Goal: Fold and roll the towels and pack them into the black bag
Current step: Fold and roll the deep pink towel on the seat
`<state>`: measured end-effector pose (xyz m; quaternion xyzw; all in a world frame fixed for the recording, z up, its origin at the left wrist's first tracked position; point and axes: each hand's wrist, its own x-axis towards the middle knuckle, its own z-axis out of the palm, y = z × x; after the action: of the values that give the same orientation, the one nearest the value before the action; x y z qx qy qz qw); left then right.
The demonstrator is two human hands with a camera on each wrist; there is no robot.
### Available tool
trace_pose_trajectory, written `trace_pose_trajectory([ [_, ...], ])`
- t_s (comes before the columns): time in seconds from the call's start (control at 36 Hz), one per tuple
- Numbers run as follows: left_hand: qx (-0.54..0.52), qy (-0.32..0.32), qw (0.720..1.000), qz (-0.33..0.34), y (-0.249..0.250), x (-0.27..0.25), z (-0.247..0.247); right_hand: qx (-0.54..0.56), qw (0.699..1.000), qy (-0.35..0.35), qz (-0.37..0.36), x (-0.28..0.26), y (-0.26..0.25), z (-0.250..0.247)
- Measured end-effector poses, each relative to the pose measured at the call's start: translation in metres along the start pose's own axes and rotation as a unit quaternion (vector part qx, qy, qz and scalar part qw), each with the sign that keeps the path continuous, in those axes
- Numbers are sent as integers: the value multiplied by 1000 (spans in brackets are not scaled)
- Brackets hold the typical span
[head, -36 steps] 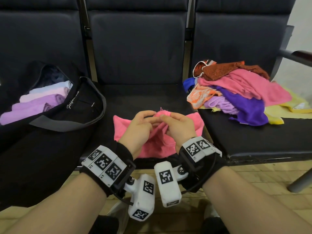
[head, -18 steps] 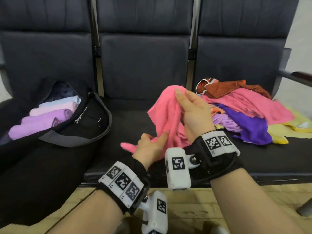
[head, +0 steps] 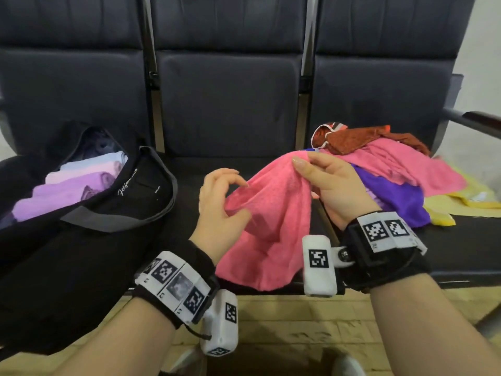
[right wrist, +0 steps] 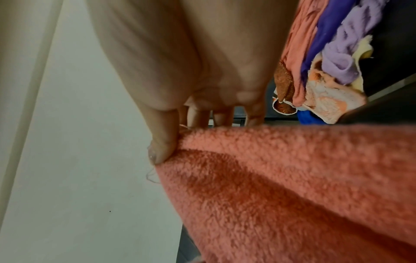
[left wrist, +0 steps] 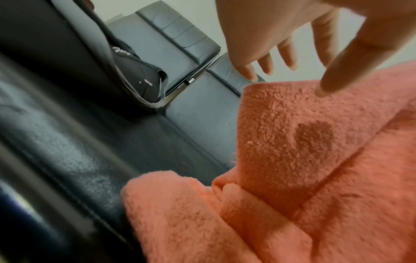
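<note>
Right hand: raised over the middle seat, thumb and fingers pinched on the top edge of the fuzzy coral-pink terry towel. In the right wrist view my thumb presses the hem against the fingers behind it. I hold it high, I judge, so the cloth hangs free and I can find its edges before folding.

Left hand: lower and to the left, thumb tucked against a fold of the same towel, fingers loosely curled above it. The left wrist view shows those fingers spread and clear of the cloth, only the thumb tip touching. So this hand is half open, steadying and not gripping; I take it to be reaching for a second corner.

Pink towel: hangs from my right hand, its lower part draped over the front edge of the dark padded seat, unfolded and bunched.

Black fabric bag with a grey-trimmed opening: on the seat to my left, mouth facing me, near enough for a short carry. Rolled lilac, pale pink and white towels lie side by side inside it.

Loose heap of unfolded towels: on the right seat, just behind my right hand; rust-brown, pink, purple and yellow pieces show. Much of the task is still ahead, in my judgement.
</note>
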<state>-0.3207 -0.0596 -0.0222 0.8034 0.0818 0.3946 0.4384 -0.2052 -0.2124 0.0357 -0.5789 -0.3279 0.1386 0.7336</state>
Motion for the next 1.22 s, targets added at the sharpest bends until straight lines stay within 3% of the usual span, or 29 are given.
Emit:
trace_pose_trajectory([
  [0.17,109,-82,991,-17,-1,0,4,6,1000,-12,4,-3,1,-5],
  [0.31,348,-110,931,-11,-24,7,-9,-2,1000,13,8,-4,3,-11],
  [0.39,405,-92,909,-20,-27,11,-21,-43,998,46,5,-3,5,-14],
  [0.56,394,-26,919,5,-14,20,-35,-170,982,83,-27,-4,12,-14],
  [0.72,259,-23,964,52,2,34,-60,-215,974,74,1,-2,0,-10],
  [0.81,264,-41,960,81,20,48,-71,-222,972,76,-9,0,-16,-5],
  [0.97,282,70,950,114,82,69,-92,-212,964,134,-91,2,-63,18],
  [1.22,314,65,945,66,179,63,-136,-220,958,134,-123,-24,-150,48],
])
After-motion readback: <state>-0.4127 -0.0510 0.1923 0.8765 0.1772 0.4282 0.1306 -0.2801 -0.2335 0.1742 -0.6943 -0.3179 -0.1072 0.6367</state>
